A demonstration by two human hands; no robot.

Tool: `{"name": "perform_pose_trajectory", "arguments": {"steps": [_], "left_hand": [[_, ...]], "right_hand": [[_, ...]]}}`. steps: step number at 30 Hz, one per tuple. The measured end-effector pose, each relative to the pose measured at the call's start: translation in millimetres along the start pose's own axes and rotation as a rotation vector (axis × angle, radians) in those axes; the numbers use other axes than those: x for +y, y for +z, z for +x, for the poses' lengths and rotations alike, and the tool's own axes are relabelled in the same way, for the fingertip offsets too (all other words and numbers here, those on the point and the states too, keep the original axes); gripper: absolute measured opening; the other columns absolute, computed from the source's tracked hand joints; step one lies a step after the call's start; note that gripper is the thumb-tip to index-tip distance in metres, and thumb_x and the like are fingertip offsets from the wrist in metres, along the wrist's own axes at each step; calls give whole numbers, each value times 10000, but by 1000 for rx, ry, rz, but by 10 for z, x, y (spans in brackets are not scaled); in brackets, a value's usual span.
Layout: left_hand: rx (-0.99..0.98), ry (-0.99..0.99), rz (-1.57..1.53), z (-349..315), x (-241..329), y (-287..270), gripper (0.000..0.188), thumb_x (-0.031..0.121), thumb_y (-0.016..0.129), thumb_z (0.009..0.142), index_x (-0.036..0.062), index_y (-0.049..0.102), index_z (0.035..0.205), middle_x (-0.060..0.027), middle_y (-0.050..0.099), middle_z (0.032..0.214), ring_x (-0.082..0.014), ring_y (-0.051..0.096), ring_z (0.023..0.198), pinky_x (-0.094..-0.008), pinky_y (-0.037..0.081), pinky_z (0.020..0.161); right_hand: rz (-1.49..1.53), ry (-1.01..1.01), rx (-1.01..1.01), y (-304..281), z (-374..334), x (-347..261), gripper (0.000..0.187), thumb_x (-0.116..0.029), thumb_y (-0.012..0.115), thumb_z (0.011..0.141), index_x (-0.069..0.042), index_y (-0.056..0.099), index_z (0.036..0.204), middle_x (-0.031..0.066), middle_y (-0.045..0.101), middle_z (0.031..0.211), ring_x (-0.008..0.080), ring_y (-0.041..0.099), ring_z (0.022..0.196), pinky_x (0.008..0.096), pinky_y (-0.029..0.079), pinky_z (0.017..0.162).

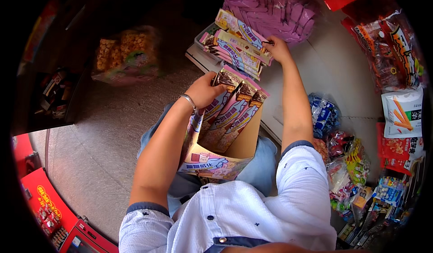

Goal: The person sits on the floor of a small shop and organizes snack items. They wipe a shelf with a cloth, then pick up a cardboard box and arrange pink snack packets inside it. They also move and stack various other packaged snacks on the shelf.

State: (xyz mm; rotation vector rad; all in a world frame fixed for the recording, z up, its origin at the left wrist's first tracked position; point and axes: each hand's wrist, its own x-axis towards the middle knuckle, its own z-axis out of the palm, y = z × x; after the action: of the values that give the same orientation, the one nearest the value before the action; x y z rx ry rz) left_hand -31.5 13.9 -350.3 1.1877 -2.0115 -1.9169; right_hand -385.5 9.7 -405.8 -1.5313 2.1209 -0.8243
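An open cardboard display box (246, 150) rests on my lap, tilted, with several long pink-and-brown wafer snack packets (225, 122) standing along its far side. My left hand (205, 91) is closed over the box's far left edge, its thumb lying across the packet tops. Beyond the box, a stack of similar snack packets (234, 54) lies in a grey tray (198, 37), partly hidden by them. My right hand (278, 50) is at the right end of this stack, its fingers closed on the end of a snack packet (250, 40).
A purple woven basket (270, 11) stands beyond the tray. On the left floor lies a clear bag of puffed snacks (128, 50), near a dark box (54, 95). Bagged sweets (324, 115) and a white snack pouch (403, 113) line the right side. Red cartons (45, 203) sit lower left.
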Motion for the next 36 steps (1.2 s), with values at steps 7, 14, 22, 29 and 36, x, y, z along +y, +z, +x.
{"name": "perform_pose_trajectory", "arguments": {"steps": [7, 14, 22, 29, 36], "left_hand": [[-79, 31, 27, 241, -180, 32, 459, 311, 627, 777, -3, 538, 1098, -146, 624, 919, -214, 605, 716, -330, 483, 637], [-149, 94, -50, 310, -238, 86, 353, 226, 627, 783, 24, 552, 1063, -30, 558, 741, -109, 495, 553, -268, 401, 487], [-389, 65, -681, 153, 50, 28, 329, 83, 575, 813, 19, 504, 1128, -58, 613, 905, -123, 603, 745, -262, 499, 646], [-331, 114, -622, -1, 200, -95, 355, 51, 532, 825, 2, 470, 1171, -88, 599, 1023, -149, 601, 888, -295, 492, 802], [-290, -82, -393, -58, -12, -86, 382, 159, 629, 800, 71, 503, 1150, -42, 620, 927, -121, 594, 797, -289, 489, 680]], "right_hand": [[489, 72, -202, -1397, -1434, -990, 262, -89, 616, 802, 4, 603, 1046, 53, 639, 903, 96, 585, 787, 227, 469, 726], [-258, 150, -913, -1169, -1766, -1955, 214, -30, 613, 717, 22, 627, 924, 70, 609, 745, 155, 588, 659, 260, 476, 636], [-513, -369, 57, -609, -1937, -1898, 436, -153, 656, 710, -105, 565, 1134, 90, 496, 1188, 283, 456, 1095, 389, 385, 909], [248, 104, 87, -522, -2258, -1545, 670, -197, 719, 725, -30, 397, 1288, 132, 525, 1155, 202, 513, 1040, 312, 435, 849], [522, 204, -139, -94, -2161, -1257, 711, -143, 690, 765, -44, 301, 1353, 125, 505, 1179, 164, 544, 971, 270, 448, 819]]}}
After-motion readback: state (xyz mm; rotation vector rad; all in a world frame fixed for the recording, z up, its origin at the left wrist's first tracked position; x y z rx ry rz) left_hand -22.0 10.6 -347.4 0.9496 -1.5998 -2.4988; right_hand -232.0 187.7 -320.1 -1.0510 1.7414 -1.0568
